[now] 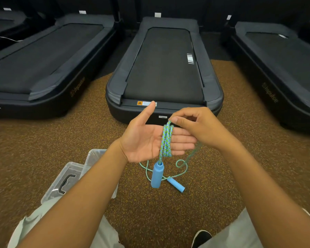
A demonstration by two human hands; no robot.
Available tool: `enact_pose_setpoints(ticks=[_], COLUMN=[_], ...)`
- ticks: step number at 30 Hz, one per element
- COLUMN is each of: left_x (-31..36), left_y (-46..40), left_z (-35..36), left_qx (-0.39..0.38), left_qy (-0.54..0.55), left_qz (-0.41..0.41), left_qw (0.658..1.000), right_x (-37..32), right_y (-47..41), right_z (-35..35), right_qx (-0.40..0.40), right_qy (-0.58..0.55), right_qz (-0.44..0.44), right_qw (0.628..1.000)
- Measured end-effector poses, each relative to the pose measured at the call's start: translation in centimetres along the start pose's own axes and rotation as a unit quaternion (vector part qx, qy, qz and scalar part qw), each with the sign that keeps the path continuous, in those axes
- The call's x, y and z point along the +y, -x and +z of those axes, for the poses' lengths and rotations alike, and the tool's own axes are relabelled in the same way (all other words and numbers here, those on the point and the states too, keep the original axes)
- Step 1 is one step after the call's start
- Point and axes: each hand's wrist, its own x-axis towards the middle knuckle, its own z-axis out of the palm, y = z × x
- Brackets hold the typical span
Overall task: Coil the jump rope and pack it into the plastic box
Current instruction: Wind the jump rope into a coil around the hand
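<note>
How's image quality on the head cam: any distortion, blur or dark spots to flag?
Head view: wide-angle bowing, the side treadmills lean outward; the background beyond them is nearly black. The loose rope strand below the right hand is motion-smeared, while the wraps on the left hand and the hanging blue handle are sharp. The clear plastic box is low contrast and partly hidden by the forearm.

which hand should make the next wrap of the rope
Right. The right hand already pinches the rope at the top of the coil, while the left hand is flat, serving as the spool with loops round its fingers.
</note>
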Motion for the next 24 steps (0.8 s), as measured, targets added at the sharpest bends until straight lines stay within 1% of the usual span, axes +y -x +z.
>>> enact_pose_setpoints(ticks=[3, 5, 7, 9, 11, 14, 19, 21, 24], left_x=[-0.1, 0.0, 0.3, 0.7, 1.2, 1.6, 1.7, 2.0, 2.3], left_y=[0.0, 0.0, 0.1, 0.1, 0.2, 0.4, 0.7, 1.0, 1.4], left_z=[-0.1, 0.0, 0.1, 0.2, 0.1, -0.2, -0.6, -0.8, -1.0], left_qx=[-0.006, -0.02, -0.026, -0.023, -0.019, -0.008, 0.036, 0.052, 0.08], left_qy=[-0.013, -0.003, 0.021, 0.046, 0.059, 0.055, 0.042, 0.032, 0.035], left_qz=[-0.004, 0.004, 0.03, 0.065, 0.09, 0.105, 0.124, 0.134, 0.161], left_qw=[1.0, 1.0, 0.999, 0.997, 0.994, 0.993, 0.991, 0.989, 0.983], right_x=[0.8, 1.2, 1.7, 2.2, 2.4, 2.5, 2.8, 2.9, 2.5], right_y=[0.2, 0.4, 0.6, 1.0, 1.5, 2.0, 2.5, 2.9, 3.6], right_z=[0.0, 0.1, 0.5, 1.5, 2.7, 4.4, 5.8, 5.9, 6.0], right_qx=[0.002, 0.005, 0.015, 0.02, 0.012, -0.033, -0.084, -0.118, -0.168], right_qy=[-0.05, -0.093, -0.131, -0.136, -0.11, -0.098, -0.083, -0.039, 0.065], right_qz=[0.02, 0.047, 0.075, 0.099, 0.126, 0.15, 0.139, 0.122, 0.086], right_qw=[0.999, 0.995, 0.988, 0.986, 0.986, 0.983, 0.983, 0.985, 0.98])
